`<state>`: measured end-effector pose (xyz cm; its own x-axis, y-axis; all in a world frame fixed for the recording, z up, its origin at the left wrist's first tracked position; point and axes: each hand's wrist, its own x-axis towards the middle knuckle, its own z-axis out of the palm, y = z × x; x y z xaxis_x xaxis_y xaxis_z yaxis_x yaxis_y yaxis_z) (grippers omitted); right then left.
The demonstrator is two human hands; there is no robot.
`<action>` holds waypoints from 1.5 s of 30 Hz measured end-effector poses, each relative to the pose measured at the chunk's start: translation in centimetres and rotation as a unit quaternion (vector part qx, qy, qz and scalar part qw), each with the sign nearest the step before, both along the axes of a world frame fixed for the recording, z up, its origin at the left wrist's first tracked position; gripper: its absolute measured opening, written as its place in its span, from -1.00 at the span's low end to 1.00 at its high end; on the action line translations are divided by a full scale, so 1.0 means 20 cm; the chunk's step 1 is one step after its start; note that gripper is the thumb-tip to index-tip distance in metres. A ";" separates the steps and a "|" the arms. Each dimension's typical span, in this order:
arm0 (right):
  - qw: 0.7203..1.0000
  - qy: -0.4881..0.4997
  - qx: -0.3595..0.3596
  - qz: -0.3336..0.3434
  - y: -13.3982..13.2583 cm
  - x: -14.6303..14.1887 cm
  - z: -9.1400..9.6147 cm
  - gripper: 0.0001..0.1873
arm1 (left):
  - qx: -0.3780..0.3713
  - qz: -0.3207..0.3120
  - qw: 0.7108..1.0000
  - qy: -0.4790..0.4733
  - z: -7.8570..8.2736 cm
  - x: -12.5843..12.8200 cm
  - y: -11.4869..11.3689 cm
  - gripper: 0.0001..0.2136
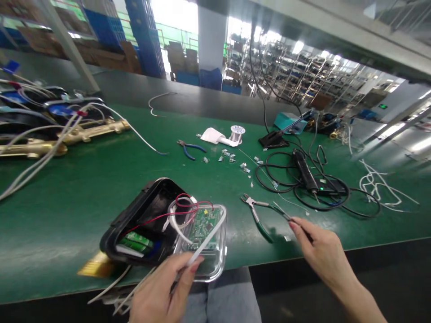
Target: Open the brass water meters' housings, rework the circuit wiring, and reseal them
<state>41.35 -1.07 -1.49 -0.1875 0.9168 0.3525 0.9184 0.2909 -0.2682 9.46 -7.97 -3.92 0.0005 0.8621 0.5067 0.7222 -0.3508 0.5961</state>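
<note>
My left hand (pixel 164 287) is closed on a white cable (pixel 211 233) at the front edge of the bench. The cable arches over a green circuit board (pixel 205 226) in a clear plastic cover (pixel 220 264). Red wires (pixel 158 216) run from the board into an open black case (pixel 134 211), where a green battery (pixel 134 241) lies. On the right, my right hand (pixel 318 246) grips slim, pointed metal tweezers (pixel 282 211). Their tip is close to green-handled cutters (pixel 259 220) lying on the bench.
Blue-handled pliers (pixel 190 147), a solder spool (pixel 237 133) and small connector pieces (pixel 230 157) lie farther back on the green bench (pixel 134 166). A soldering iron (pixel 305 172) with coiled black cord is at right. Brass fittings (pixel 90 132) with cables lie left.
</note>
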 end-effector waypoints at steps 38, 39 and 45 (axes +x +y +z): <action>0.370 0.662 -0.570 0.316 0.03 -0.73 -0.07 -0.31 | -0.167 -0.087 0.981 -0.054 0.51 -0.17 0.15 -0.77; 0.361 0.665 -0.572 0.316 0.04 -0.74 -0.08 -0.30 | -0.188 -0.112 0.974 -0.052 0.53 -0.16 0.16 -0.79; 0.324 0.718 -0.551 0.275 0.03 -0.86 -0.09 -0.26 | -0.263 -0.150 0.948 -0.096 0.61 -0.12 0.17 -0.74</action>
<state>24.12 -0.40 -3.28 -0.7978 0.6011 -0.0469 -0.4926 -0.6947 -0.5242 6.97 -4.63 8.35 0.2362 0.9714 0.0225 0.4981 -0.1409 0.8556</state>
